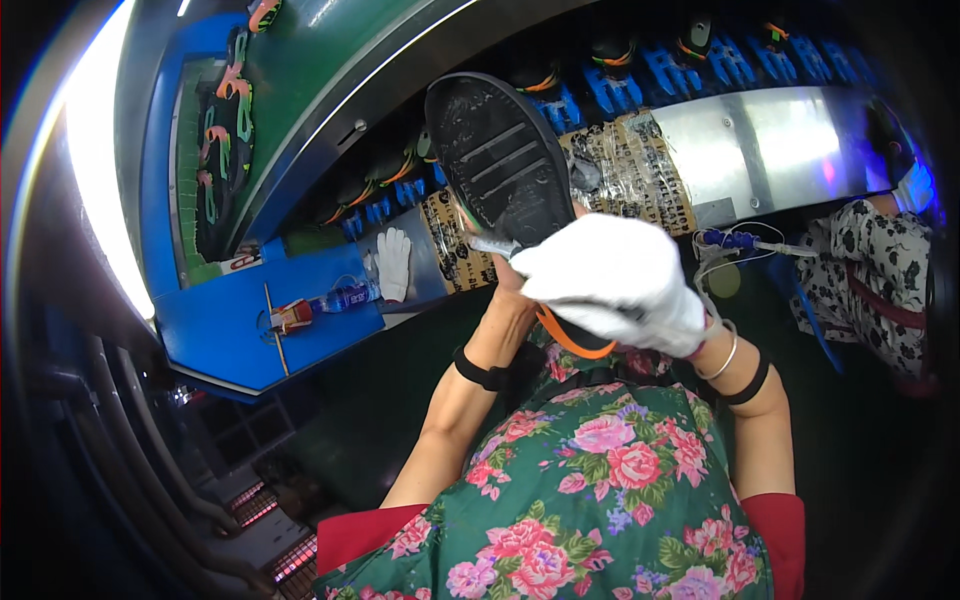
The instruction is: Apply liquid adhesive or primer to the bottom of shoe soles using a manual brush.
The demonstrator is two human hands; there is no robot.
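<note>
A shoe (497, 165) with a black grooved sole is held up in front of me, sole facing up. My bare left hand (508, 278) grips it from below on its left side; most of those fingers are hidden behind the shoe and the glove. My right hand (612, 280), in a white glove, is closed at the lower end of the sole. A small whitish tip (492, 245) shows beside the gloved fingers; what it belongs to is hidden. An orange band (575, 342) curves out under the glove.
Shoes (612, 52) on blue holders (670, 72) line the far side. A metal ledge (765, 140) carries taped cardboard (630, 170). At left, a blue table (215, 335) holds a white glove (393, 262), blue bottle (347, 297) and red container (290, 316). Another person's patterned clothing (870, 270) is at right.
</note>
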